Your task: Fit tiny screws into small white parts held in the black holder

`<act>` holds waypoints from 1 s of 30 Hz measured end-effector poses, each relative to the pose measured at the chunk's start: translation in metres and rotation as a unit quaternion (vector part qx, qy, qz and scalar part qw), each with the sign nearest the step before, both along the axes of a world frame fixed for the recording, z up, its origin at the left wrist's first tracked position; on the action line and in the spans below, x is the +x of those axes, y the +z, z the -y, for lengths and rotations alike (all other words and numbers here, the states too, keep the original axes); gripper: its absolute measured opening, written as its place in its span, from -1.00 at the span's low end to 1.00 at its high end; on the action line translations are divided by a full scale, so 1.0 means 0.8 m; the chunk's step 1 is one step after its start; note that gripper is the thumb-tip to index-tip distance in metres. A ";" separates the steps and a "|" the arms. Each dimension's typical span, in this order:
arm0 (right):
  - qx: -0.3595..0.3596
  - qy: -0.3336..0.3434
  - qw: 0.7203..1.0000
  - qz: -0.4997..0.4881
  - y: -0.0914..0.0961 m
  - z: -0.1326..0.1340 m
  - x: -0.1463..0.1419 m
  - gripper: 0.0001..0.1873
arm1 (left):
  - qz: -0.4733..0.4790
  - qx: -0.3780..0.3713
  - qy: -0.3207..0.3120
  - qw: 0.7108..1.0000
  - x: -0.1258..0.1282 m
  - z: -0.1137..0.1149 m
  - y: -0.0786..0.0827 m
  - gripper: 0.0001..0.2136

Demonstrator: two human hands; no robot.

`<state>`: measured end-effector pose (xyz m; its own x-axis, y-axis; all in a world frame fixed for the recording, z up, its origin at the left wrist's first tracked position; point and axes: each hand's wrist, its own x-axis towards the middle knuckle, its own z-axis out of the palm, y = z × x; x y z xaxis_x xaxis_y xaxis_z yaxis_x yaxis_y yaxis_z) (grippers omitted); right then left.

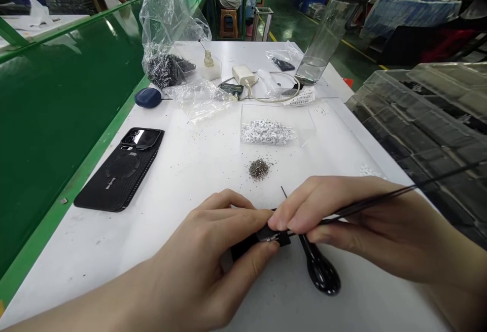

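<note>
My left hand [205,256] grips a small black piece [272,236] between thumb and fingers, and its end shows a metal glint. My right hand [342,220] holds long black tweezers [375,202], with their tips hidden behind my fingers at the black piece. A thin dark pin [283,193] sticks up just above my fingers. Below my hands lies a glossy black handled tool [319,268], partly hidden. A small heap of dark metal bits [259,168] sits on the white table [182,169] just ahead of my hands, with a bag of white parts [267,132] behind it.
To the left lie a phone in a black case [119,169] and a blue earbud case [148,97]. Further back are a plastic bag of black parts [163,70], a white charger [242,74] and a tilted glass bottle [319,42]. Stacked clear trays [418,129] stand at right; a green frame [64,119] runs along the left.
</note>
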<state>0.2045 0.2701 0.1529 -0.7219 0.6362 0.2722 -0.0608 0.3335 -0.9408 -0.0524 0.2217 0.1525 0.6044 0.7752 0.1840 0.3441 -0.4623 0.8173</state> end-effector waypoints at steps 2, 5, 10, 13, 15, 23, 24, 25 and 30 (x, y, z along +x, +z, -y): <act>0.004 -0.002 1.000 -0.006 0.001 0.000 -0.001 -0.81 | -0.004 -0.006 -0.002 1.000 -0.001 0.001 -0.002 -0.85; 0.013 -0.002 1.000 -0.006 0.002 -0.001 -0.001 -0.86 | 0.002 -0.010 0.005 1.000 -0.003 0.002 -0.004 -0.83; -0.002 0.011 1.000 0.006 0.004 -0.001 0.000 -0.87 | -0.011 -0.007 0.008 1.000 -0.001 0.000 -0.002 -0.75; 0.009 0.017 1.000 0.010 0.005 -0.002 0.000 -0.88 | -0.010 0.005 0.013 1.000 -0.001 0.000 -0.002 -0.80; 0.020 0.018 0.999 0.017 0.007 -0.003 -0.001 -0.88 | -0.006 0.012 0.016 1.000 -0.001 0.001 -0.005 -0.84; 0.029 0.012 0.999 0.028 0.012 -0.002 -0.002 -0.89 | 0.015 0.027 0.018 0.999 0.001 0.001 -0.011 -0.86; 0.027 0.009 0.999 0.031 0.012 -0.002 -0.002 -0.89 | 0.010 0.027 0.015 0.999 0.001 0.000 -0.009 -0.86; 0.026 0.006 0.999 0.031 0.012 -0.001 -0.002 -0.88 | 0.006 0.027 0.010 1.000 0.000 0.000 -0.008 -0.85; 0.009 -0.011 1.000 0.026 0.014 0.000 -0.003 -0.81 | 0.012 0.025 -0.002 1.000 0.000 -0.001 -0.007 -0.84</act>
